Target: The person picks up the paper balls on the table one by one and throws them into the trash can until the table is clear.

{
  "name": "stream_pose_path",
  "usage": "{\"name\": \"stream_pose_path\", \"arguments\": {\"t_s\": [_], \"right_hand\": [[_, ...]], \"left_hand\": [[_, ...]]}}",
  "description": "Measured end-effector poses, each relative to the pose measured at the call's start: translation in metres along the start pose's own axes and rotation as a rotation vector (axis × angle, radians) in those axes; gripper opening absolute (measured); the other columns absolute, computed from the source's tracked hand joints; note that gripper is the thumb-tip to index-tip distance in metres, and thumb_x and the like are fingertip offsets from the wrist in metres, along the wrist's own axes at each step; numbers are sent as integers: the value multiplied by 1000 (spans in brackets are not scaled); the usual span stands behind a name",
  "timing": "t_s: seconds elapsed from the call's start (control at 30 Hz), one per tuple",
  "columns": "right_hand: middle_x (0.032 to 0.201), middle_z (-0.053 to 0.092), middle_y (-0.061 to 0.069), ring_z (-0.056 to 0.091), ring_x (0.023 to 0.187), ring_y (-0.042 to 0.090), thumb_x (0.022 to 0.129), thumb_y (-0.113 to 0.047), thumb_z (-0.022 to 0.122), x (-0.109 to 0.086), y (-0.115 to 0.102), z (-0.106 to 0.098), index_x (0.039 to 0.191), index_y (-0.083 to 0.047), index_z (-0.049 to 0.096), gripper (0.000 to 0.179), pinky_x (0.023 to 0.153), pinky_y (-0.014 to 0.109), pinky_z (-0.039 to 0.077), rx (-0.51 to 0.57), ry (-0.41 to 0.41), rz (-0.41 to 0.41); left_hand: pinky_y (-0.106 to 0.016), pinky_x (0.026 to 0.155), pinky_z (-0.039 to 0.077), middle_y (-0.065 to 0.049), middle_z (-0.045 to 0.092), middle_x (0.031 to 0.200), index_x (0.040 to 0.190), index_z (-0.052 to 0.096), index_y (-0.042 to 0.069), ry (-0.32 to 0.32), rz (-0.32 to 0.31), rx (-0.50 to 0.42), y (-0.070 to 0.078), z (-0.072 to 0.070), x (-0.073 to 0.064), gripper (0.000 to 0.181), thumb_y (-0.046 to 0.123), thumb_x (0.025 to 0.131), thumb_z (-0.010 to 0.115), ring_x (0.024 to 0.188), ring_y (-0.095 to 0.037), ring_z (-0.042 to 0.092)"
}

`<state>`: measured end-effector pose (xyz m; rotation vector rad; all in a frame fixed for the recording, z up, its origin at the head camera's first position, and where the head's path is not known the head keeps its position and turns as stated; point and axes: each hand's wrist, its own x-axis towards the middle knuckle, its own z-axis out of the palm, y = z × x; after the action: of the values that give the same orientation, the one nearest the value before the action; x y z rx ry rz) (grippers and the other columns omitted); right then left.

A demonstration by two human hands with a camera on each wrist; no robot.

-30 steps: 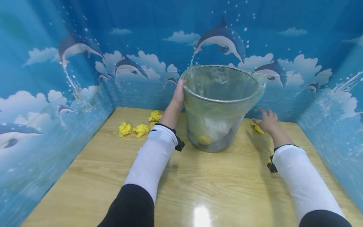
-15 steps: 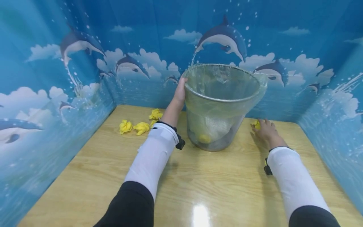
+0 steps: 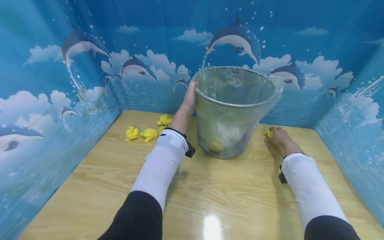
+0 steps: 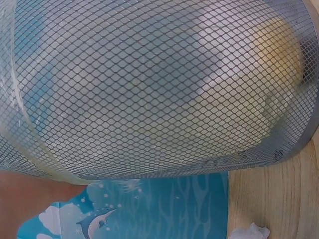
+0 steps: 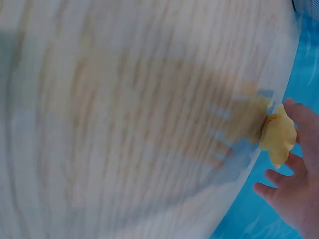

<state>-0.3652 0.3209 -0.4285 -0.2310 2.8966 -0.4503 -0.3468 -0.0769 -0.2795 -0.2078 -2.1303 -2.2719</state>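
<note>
A mesh wastebasket stands on the wooden table, lined with a thin clear green bag folded over its rim. My left hand grips its left side near the rim; most of the fingers are hidden, and the left wrist view shows the mesh wall up close. Something yellow shows through near the bottom. At the far right, my right hand holds a crumpled yellow paper ball. In the right wrist view this paper ball sits between thumb and fingers, close to the table's surface.
Several yellow paper balls lie on the table left of the wastebasket, partly behind the left forearm. A blue dolphin-print curtain rises along the back and both sides.
My right hand came down from above the paper ball at the right, and its fingers closed around it. The left hand and the wastebasket have stayed in place.
</note>
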Motion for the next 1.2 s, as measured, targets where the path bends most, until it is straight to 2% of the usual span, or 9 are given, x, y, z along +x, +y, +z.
{"name": "stream_pose_path", "arguments": {"t_s": [0.23,0.47,0.57,0.87,1.03,1.2], "right_hand": [[134,32,45,34,122,61,97,-23,49,-1,-2,8,139,14,33,58,103,68,30,25,-4,-41],[126,44,43,40,119,59,95,-15,52,0,-5,9,130,13,45,46,103,66,32,-27,26,-114],[125,48,41,42,119,58,94,-12,53,0,-8,6,128,13,48,43,104,65,31,-29,12,-128],[127,49,39,41,121,57,93,-10,53,-3,-8,2,126,8,54,37,104,66,31,-12,-52,-100],[126,50,38,42,120,57,89,-7,54,-3,-7,1,121,8,58,35,104,65,32,-10,-50,-110],[126,51,37,42,120,56,91,-8,54,-2,-7,-2,119,9,58,33,104,64,33,-10,-56,-98]], "left_hand": [[-44,122,7,1,3,164,157,5,24,-1,8,-12,0,1,0,64,37,98,24,151,-20,2],[-43,122,8,0,2,164,157,4,23,-2,20,-18,0,0,0,65,35,97,24,151,-20,2],[-43,122,8,0,2,164,157,4,23,2,19,-19,0,-1,1,66,36,96,25,151,-20,2],[-44,122,6,2,2,164,157,5,25,-2,-3,-11,-1,0,-1,65,39,97,24,151,-19,1],[-45,121,6,2,3,164,157,5,25,-8,10,-13,-1,1,-1,65,37,96,24,151,-19,1],[-45,121,5,1,3,164,157,5,24,-6,18,-10,0,1,0,65,37,96,24,151,-19,1]]}}
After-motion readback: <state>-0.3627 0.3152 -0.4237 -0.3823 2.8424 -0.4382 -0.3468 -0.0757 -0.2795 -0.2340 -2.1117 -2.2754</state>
